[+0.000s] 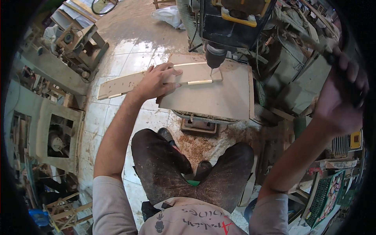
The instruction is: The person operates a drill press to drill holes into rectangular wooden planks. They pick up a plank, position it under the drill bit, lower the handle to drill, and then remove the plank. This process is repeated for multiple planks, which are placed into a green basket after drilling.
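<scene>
A long, narrow, light wooden board point(129, 83) lies across the drill press table, its left end sticking out past the table. My left hand point(158, 80) grips it, fingers over the top and thumb at the near edge. Above the board's right end hangs the drill chuck point(216, 56) with a thin drill bit point(211, 72). The tip is at or just over the wood; I cannot tell whether it touches. Far out to the right, my raised right hand point(344, 92) is closed around the dark handle of the drill press lever point(331, 58).
A flat brown panel point(231, 94) covers the drill press table. Wood shavings point(196, 147) lie on the tiled floor between my legs. Machines point(58, 141) stand at the left. Scrap wood and a green crate point(325, 199) crowd the right side. A white plastic bag point(169, 17) lies behind.
</scene>
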Demonstrator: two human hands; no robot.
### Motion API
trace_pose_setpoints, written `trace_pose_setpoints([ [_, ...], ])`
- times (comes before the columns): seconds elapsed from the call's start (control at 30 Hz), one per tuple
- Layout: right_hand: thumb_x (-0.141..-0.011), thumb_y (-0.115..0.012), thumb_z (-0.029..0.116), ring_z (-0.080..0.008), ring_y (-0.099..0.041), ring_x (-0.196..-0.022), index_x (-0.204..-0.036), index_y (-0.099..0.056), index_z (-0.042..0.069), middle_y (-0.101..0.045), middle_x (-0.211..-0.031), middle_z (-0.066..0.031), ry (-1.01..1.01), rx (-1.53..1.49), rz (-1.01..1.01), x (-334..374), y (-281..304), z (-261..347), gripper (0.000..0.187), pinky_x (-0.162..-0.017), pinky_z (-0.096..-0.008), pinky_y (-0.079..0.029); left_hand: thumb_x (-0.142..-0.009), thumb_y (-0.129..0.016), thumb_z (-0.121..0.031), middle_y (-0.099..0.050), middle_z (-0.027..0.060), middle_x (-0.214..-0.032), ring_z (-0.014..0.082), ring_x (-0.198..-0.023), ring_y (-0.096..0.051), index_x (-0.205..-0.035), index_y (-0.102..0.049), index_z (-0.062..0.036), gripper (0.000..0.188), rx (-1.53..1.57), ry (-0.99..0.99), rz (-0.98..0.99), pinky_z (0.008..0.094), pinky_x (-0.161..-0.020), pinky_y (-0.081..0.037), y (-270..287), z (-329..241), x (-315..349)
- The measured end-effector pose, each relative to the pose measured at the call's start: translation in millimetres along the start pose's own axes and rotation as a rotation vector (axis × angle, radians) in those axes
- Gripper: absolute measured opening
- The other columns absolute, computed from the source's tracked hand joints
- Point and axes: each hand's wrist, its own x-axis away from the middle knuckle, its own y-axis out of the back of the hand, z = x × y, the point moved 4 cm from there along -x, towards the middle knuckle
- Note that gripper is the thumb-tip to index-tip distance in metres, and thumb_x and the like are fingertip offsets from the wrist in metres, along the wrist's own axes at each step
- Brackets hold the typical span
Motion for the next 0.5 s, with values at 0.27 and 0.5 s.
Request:
trace_pose_setpoints([
  [0.27,-0.087,-0.037,0.025,-0.0432,-0.047,-0.117,-0.073,-0.051,0.004,-0.057,-0.093,-0.0168,0.066,0.006,-0.139,89,0,-26,0.028,-0.111,-0.0578,-0.019,-0.083,-0.069,-0.036,-0.043,0.0138,-0.139,0.0339,-0.129,-0.04,-0.125,-0.057,-0.022,0.047,-0.02,-0.008,0.015,0.0442,-0.109,-0.03,0,1,-1],
  [0.5,-0.082,-0.041,0.026,-0.0435,-0.045,-0.122,-0.065,-0.053,0.005,-0.06,-0.087,-0.0183,0.021,-0.017,-0.285,119,-3,-43,0.029,-0.113,-0.0564,-0.014,-0.084,-0.067,-0.032,-0.044,0.0158,-0.137,0.033,-0.128,-0.042,-0.126,-0.057,-0.0217,0.045,-0.055,-0.025,-0.009,0.0455,-0.108,-0.029,1,1,-2],
])
